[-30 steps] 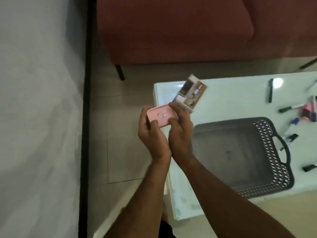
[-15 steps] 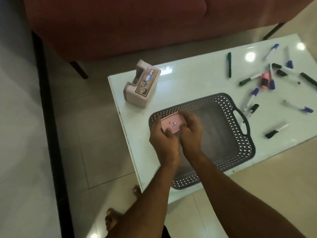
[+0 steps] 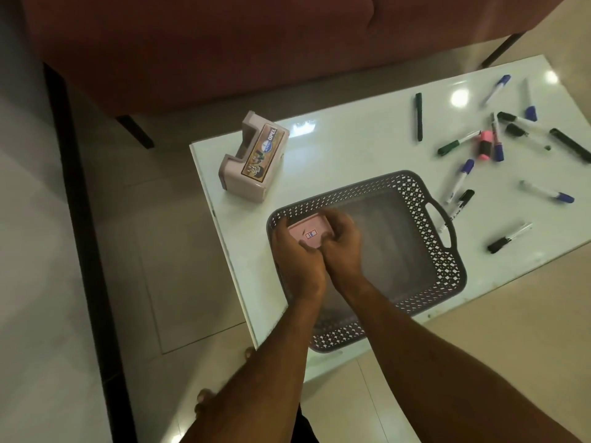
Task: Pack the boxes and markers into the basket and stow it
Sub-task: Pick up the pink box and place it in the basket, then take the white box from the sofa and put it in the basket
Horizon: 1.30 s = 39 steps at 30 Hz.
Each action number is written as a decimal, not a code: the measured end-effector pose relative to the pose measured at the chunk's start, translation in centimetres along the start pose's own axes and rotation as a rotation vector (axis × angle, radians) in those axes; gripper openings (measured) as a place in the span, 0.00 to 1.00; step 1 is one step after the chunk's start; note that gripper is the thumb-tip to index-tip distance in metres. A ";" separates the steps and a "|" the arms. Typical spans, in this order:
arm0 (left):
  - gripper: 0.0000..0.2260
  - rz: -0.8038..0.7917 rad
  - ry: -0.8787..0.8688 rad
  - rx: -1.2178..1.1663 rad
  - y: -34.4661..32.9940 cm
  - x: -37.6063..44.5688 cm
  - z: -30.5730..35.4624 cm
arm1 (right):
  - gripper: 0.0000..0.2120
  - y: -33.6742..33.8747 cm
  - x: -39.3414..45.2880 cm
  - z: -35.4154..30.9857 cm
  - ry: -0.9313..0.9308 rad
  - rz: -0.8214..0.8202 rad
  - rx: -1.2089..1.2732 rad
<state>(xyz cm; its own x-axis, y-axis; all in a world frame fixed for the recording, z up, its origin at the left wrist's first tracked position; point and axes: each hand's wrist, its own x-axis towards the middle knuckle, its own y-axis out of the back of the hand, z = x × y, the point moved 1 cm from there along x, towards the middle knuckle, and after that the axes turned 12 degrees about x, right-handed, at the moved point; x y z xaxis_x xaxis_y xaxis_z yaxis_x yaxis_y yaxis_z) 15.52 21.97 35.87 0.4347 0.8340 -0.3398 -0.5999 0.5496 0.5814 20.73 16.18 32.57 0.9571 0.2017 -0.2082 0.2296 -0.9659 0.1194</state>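
Pink box [image 3: 309, 233], pinched between my left hand [image 3: 299, 257] and right hand [image 3: 343, 247], now sits low inside the basket [image 3: 447, 263] at its bench-edge end, no longer out over the floor, so packing begins.

Left hand [image 3: 295, 262] and right hand [image 3: 343, 251]: bare, no rings, watch or gloves visible. Both forearms uncovered up to the near frame edge. Bare toes [image 3: 204, 401] on the floor. Dark garment [image 3: 303, 426] between the arms.

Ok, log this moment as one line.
both hands hold pink box | inside basket left end | other box, markers on table
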 end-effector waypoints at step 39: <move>0.28 0.251 -0.666 0.919 42.1 29.6 27.2 | 0.32 -26.5 14.4 -44.7 0.589 -0.358 -1.130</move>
<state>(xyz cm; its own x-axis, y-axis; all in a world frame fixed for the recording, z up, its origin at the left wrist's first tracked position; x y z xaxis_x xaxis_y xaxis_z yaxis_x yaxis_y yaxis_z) 21.37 68.47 70.37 0.8039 0.5733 0.1584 -0.1247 -0.0980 0.9873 36.37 51.94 69.80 0.6808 0.7322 0.0185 0.2292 -0.2370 0.9441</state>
